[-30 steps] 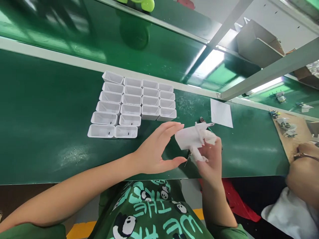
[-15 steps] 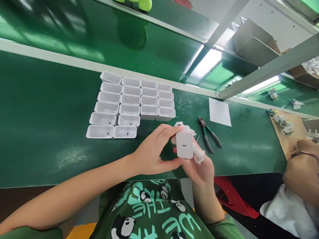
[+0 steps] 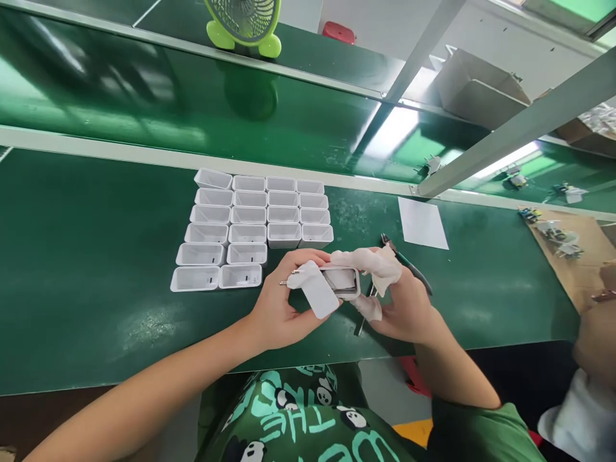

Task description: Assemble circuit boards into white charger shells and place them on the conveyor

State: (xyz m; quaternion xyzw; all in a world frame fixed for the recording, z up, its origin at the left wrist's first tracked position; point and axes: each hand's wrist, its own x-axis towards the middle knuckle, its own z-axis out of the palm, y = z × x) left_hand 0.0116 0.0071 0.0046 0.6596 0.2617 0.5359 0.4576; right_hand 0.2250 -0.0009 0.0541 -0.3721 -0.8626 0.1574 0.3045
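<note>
My left hand (image 3: 276, 308) grips a white plug cover (image 3: 314, 292) with two metal pins pointing left. It has come away from the white charger shell (image 3: 341, 282), whose open side faces me. My right hand (image 3: 402, 301), with white cloth wrapped on its fingers, holds that shell. Both hands hover just above the green bench (image 3: 96, 256), near its front edge. To the left of the hands, several empty white shells (image 3: 250, 228) stand in neat rows.
Green-handled pliers (image 3: 409, 266) lie behind my right hand, with a white paper sheet (image 3: 422, 223) beyond them. A cardboard tray with small parts (image 3: 572, 253) lies at the right, near another person's arm (image 3: 594, 333). A green fan (image 3: 243, 25) and a grey bin (image 3: 476, 86) stand on the shelf.
The charger was whole and upright between both hands half a second ago. Now its pin cover is off in my left hand and the shell lies sideways. The view tilted up.
</note>
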